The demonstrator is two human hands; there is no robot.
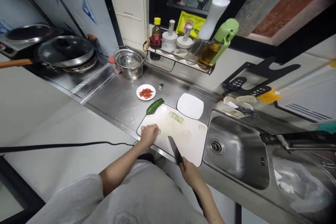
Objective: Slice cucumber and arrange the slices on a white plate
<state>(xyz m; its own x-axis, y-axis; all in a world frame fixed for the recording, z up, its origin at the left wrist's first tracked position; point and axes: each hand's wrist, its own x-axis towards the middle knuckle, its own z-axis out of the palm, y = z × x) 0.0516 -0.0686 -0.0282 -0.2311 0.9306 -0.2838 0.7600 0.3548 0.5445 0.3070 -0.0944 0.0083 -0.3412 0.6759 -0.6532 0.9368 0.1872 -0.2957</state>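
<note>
A white cutting board (183,136) lies on the steel counter beside the sink. My left hand (148,134) rests curled at the board's near left corner, fingers closed over pale cucumber slices that peek out beside it. My right hand (191,174) grips the dark handle of a knife (173,146), whose blade points up over the board. A row of cucumber slices (176,117) lies at the board's far side, and one slice (201,127) sits apart to the right. A cucumber half (154,106) lies at the board's far left edge.
A small dish of chopped red chili (146,92) and a cucumber end (161,85) sit behind the board, next to a white square plate (190,105). A lidded steel pot (129,62), a wok on the stove (65,51), a condiment rack (181,57) and the sink (236,154) surround it.
</note>
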